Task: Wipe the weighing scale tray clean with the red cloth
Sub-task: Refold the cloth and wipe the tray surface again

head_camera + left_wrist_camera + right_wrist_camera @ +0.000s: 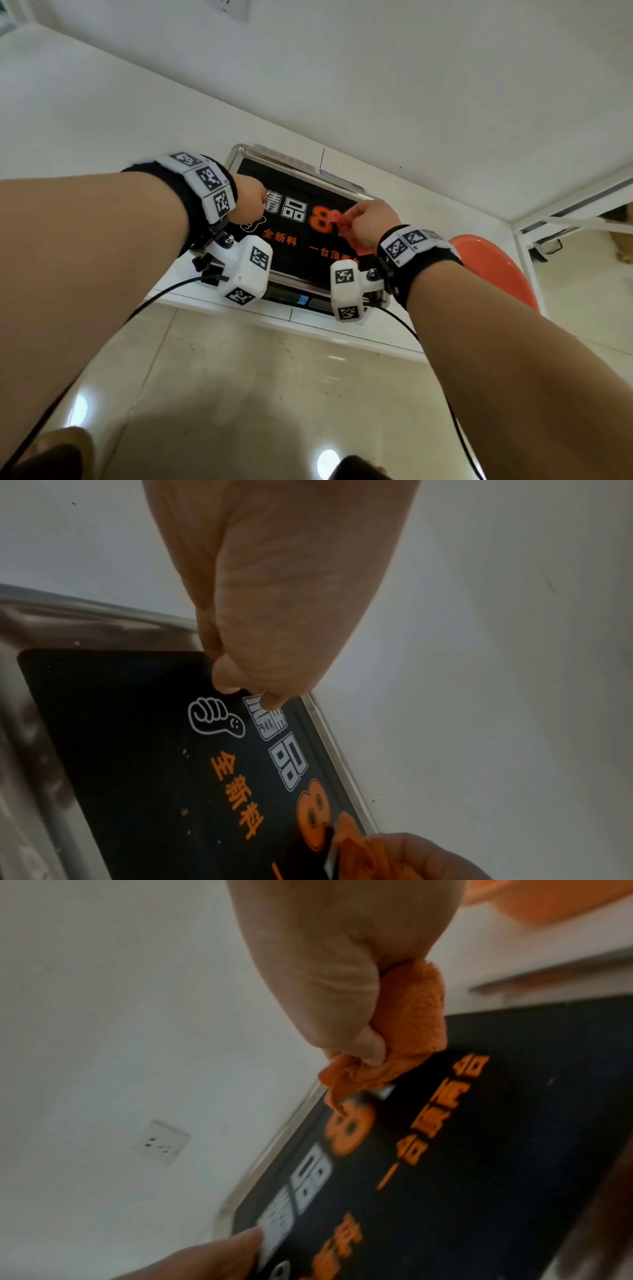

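Observation:
The scale tray (pixel 274 154) is steel-rimmed, with a black printed sticker (pixel 308 253) covering its floor. My right hand (pixel 371 219) grips the bunched red cloth (pixel 342 222) over the sticker's right half, near the orange "8". The cloth (pixel 411 1031) is pinched under the thumb, and a loose corner hangs onto the print. My left hand (pixel 251 202) is curled into a fist over the tray's left part, holding nothing. Its fingertips (pixel 253 693) sit just above the white characters. Small crumbs (pixel 184 811) lie on the sticker. The tray rim (pixel 85 620) shines at the far side.
The scale sits on a white counter against a white wall, with its display (pixel 301 301) facing me. An orange stool (pixel 493 267) stands to the right, beside a white metal frame (pixel 565 219). A wall socket (pixel 161 1141) is behind the scale. Glossy floor tiles are below.

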